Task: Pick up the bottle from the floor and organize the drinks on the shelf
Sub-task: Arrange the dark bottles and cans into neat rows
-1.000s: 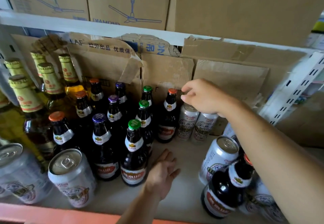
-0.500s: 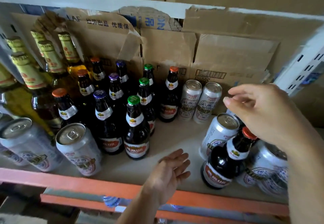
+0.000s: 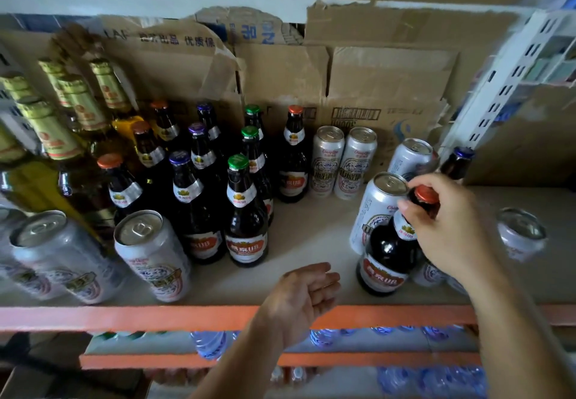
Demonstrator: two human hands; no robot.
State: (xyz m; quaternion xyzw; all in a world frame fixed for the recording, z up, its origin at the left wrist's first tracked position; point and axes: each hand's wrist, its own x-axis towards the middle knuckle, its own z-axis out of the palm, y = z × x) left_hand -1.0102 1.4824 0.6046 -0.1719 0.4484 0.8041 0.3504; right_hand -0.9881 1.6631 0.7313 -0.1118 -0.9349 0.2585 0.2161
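Observation:
A dark beer bottle with an orange cap (image 3: pixel 385 258) stands at the shelf's front right. My right hand (image 3: pixel 448 227) is closed around its neck, just under the cap. A white can (image 3: pixel 374 211) stands right behind it. My left hand (image 3: pixel 304 295) hovers open, palm up, over the shelf's front edge and holds nothing. A block of dark bottles with green, purple and orange caps (image 3: pixel 246 211) stands in rows at the centre left, one more orange-capped bottle (image 3: pixel 293 155) beside them, then two white cans (image 3: pixel 343 161) at the back.
Tall gold-foil bottles (image 3: pixel 62 124) and two front cans (image 3: pixel 152 255) fill the left. More cans (image 3: pixel 520 233) and a blue-capped bottle (image 3: pixel 458 161) stand at the right. Torn cardboard (image 3: pixel 280 71) lines the back. The orange shelf rail (image 3: pixel 156 317) runs along the front, water bottles (image 3: pixel 212 342) below.
My right hand has come back from the rear cans, moved right and down, and closed on the neck of the orange-capped bottle. My left hand has slid back toward the shelf edge.

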